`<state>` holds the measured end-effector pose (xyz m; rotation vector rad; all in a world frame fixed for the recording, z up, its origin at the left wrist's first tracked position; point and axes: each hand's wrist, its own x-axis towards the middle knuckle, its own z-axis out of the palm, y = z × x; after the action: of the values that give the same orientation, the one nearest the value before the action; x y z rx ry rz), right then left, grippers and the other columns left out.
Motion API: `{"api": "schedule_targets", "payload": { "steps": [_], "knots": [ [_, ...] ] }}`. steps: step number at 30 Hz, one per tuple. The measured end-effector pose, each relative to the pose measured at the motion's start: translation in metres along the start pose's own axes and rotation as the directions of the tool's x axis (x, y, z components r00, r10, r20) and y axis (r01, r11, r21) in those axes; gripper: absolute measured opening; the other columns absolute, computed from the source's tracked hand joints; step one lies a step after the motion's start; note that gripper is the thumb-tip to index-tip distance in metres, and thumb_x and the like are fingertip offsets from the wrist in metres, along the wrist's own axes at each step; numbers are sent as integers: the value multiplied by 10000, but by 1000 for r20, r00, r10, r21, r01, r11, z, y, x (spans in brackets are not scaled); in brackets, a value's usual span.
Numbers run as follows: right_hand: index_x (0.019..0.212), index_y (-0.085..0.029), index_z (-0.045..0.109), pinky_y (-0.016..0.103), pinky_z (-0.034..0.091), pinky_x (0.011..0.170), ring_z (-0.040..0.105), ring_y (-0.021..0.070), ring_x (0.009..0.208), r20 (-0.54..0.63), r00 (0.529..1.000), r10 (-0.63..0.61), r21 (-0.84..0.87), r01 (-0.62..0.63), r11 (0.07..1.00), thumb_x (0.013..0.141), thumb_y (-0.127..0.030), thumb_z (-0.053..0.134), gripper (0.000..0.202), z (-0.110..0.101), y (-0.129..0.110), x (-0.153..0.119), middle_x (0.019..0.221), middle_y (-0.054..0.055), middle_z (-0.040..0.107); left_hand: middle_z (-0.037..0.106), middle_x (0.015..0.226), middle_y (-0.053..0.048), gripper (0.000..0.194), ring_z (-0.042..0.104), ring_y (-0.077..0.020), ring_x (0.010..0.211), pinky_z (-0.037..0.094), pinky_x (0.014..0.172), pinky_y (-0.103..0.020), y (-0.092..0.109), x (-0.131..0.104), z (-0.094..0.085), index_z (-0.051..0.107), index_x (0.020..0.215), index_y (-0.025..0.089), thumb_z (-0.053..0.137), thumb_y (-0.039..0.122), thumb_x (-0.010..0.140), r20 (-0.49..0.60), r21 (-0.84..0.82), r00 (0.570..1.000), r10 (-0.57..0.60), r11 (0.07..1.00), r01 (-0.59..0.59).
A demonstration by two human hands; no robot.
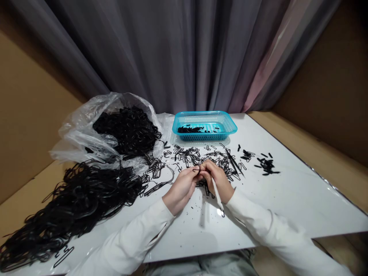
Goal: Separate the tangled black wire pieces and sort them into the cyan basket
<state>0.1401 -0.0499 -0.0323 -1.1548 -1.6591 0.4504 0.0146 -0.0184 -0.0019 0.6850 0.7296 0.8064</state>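
Black plastic loops are the material in hand: both hands meet over the white bench (287, 199), and a small black loop piece (197, 169) sits between their fingertips. The left hand (181, 188) pinches it from one side, fingers closed on it. The right hand (219, 179) pinches the other side, and it also keeps a thin white tool (216, 195) under its fingers, with the end pointing back to the person; I cannot tell what kind of tool it is.

To do this well, I think the pinch should stay close to the joint of the piece, so it separates clean and does not bend, and the tool should stay tucked away from the fingertips.

Just beyond the hands lies a scatter of loose loops (198, 155). Further beyond stands a blue basket (230, 130) with some short black bits inside. To the left of the left hand is a big tangled heap (77, 199), and a clear plastic bag (77, 130) full of the same. To the right of the right hand lies a small pile of short bits (266, 165).
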Motion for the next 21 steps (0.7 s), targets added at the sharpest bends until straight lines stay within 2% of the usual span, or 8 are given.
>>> {"api": "schedule_targets", "payload": {
  "steps": [8,13,16,21],
  "knots": [
    [769,-221,412,250,379,651,453,137,692,17,1000,-5,26,4,1000,928,-214,411,159,-2,-2,0,758,-9,455,618,746,-31,38,538,-104,694,426,705,-222,-1,-1,-1,647,692,114,667,139,712,40,18,999,20,1000,-21],
    [800,-224,414,249,394,653,476,131,689,-41,998,47,49,-45,998,914,-211,431,116,-5,-10,2,776,-9,492,614,753,-7,150,547,-112,713,422,685,-217,11,-5,1,647,750,131,744,228,689,93,117,992,79,989,-90],
    [860,-220,462,243,381,605,457,116,609,-73,992,98,44,-95,994,881,-207,491,39,-5,-12,3,740,-24,504,607,748,-6,178,546,-116,677,417,644,-228,16,-5,-1,649,786,136,740,272,714,105,205,991,84,973,-104],
    [976,-208,529,231,350,550,419,106,533,-103,984,142,24,-141,990,808,-167,569,177,-6,-12,3,627,-63,459,616,784,-11,176,541,-113,695,409,637,-219,15,-3,-4,654,826,145,704,297,753,67,320,983,172,929,-184]
  ]
}}
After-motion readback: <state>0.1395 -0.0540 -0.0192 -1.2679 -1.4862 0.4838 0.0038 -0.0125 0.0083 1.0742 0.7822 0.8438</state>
